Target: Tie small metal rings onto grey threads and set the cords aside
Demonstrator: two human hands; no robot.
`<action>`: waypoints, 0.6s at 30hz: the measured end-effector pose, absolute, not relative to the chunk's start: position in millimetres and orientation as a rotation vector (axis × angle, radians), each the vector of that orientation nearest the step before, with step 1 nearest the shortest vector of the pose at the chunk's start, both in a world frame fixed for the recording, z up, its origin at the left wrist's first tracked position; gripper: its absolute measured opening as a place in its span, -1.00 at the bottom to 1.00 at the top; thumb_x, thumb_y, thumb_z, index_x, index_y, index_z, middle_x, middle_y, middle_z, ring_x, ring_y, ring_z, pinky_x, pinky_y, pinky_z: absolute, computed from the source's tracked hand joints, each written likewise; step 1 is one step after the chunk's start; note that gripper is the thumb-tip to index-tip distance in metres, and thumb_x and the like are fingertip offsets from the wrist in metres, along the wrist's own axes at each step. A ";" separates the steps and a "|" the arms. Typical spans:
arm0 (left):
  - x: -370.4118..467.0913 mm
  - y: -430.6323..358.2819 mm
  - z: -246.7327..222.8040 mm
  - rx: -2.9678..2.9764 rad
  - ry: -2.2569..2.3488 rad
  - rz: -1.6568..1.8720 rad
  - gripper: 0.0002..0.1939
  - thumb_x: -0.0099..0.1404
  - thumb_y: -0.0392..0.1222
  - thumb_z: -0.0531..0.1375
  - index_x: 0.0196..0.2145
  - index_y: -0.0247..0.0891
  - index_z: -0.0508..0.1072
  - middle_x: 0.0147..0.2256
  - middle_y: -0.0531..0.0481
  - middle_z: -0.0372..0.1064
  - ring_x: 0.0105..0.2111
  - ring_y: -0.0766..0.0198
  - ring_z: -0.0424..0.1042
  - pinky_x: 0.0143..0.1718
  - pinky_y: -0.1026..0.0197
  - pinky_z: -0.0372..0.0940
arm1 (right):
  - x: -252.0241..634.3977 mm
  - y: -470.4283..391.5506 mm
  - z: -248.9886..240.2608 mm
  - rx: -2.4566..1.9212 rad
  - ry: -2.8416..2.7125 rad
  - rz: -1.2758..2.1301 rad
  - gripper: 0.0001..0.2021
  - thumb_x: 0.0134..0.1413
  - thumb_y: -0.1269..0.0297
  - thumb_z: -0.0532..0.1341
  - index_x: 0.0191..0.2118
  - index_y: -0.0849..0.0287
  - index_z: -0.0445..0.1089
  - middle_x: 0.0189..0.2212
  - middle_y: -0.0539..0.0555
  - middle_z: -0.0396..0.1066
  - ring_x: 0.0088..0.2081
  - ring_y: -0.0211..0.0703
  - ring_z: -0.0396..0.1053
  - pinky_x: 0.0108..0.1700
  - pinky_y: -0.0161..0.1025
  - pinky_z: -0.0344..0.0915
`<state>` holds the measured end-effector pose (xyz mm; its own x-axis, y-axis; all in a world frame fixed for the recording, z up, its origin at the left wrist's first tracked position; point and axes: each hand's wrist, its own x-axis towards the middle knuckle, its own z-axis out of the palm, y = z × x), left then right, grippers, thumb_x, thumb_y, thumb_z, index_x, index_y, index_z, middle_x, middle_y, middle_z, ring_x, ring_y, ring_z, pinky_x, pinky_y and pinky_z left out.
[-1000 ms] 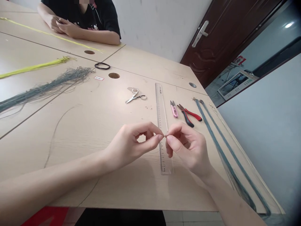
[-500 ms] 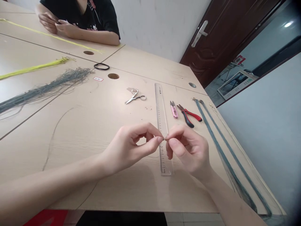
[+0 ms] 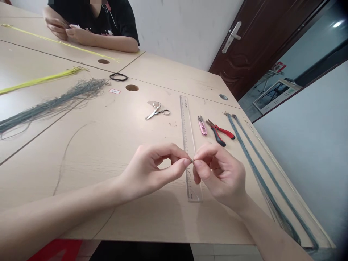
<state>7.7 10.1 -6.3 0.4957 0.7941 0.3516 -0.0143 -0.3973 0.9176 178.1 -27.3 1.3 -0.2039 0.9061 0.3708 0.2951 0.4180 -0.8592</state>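
My left hand [image 3: 159, 165] and my right hand [image 3: 223, 172] meet fingertip to fingertip above a clear ruler [image 3: 193, 188]. Each pinches thumb against forefinger on a thin grey cord [image 3: 192, 161]; a tiny dark, brownish bit shows between the tips, too small to make out. Beneath the left fingers, fine loops of cord show over the ruler. A long strand [image 3: 63, 159] curves across the table on the left and passes under my left forearm. Beyond my right hand lie pink thread snips [image 3: 202, 127] and red-and-black pliers [image 3: 219, 133].
Small scissors [image 3: 157, 111] rest left of the ruler. Grey-green cord bundles [image 3: 261, 170] line the right edge; a tangled grey bundle [image 3: 54, 105] and yellow cords [image 3: 40, 79] lie left. Further back are a black ring [image 3: 118, 77], a label [image 3: 114, 91] and a seated person [image 3: 108, 32].
My fingertips have come slightly closer together, so less of the small brownish bit shows. The whole view has shifted a little; the tools lie as before.
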 end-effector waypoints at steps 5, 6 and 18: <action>6.6 8.9 -6.7 1.769 0.649 1.048 -0.89 0.24 -0.30 0.13 -0.43 -0.28 0.43 -0.58 0.11 0.29 -0.55 0.45 0.23 -0.52 0.36 0.15 | 178.0 -26.7 -1.2 -0.968 -1.736 0.768 -0.87 0.09 0.49 0.13 -0.30 0.09 0.28 -0.45 -0.08 0.23 -0.53 -0.40 0.27 -0.55 -0.37 0.20; 6.4 8.7 -6.7 1.771 0.647 1.057 -0.89 0.24 -0.31 0.13 -0.43 -0.28 0.43 -0.58 0.11 0.28 -0.55 0.45 0.23 -0.52 0.36 0.14 | 177.8 -26.7 -1.2 -0.965 -1.726 0.760 -0.87 0.09 0.49 0.13 -0.30 0.09 0.28 -0.45 -0.07 0.23 -0.53 -0.40 0.28 -0.55 -0.37 0.20; 6.5 9.5 -11.2 1.875 0.596 1.086 -0.92 0.20 -0.37 0.15 -0.41 -0.32 0.44 -0.56 0.09 0.32 -0.55 0.45 0.24 -0.51 0.35 0.13 | 180.4 -28.3 10.7 -1.160 -1.588 1.179 -0.79 0.16 0.25 0.09 -0.47 0.18 0.23 -0.59 -0.07 0.22 -0.58 -0.34 0.29 -0.52 -0.34 0.26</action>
